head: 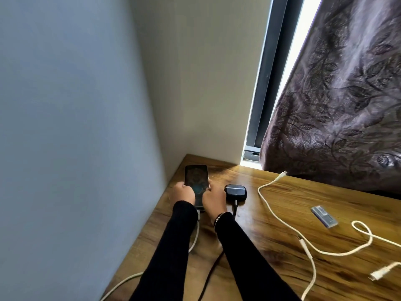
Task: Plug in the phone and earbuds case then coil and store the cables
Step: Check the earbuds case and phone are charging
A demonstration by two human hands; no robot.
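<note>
A dark phone (196, 177) lies flat near the far left corner of the wooden table (271, 213), its screen faintly lit. My left hand (183, 192) grips its left edge and my right hand (213, 199) grips its right edge. A white cable (196, 237) runs from the phone's near end toward me. Just right of my right hand sits a black earbuds case (235, 191) with a black cable (235, 208) plugged into its near side. A loose white cable (280, 218) winds across the table to the right, its plug (283, 173) free.
A small clear plastic box (323, 216) lies at the right. Another white cable loops (364, 233) near the right edge, with a white plug (380, 273) in front. Walls close the left and back; a patterned purple curtain (336, 105) hangs over the table's far right.
</note>
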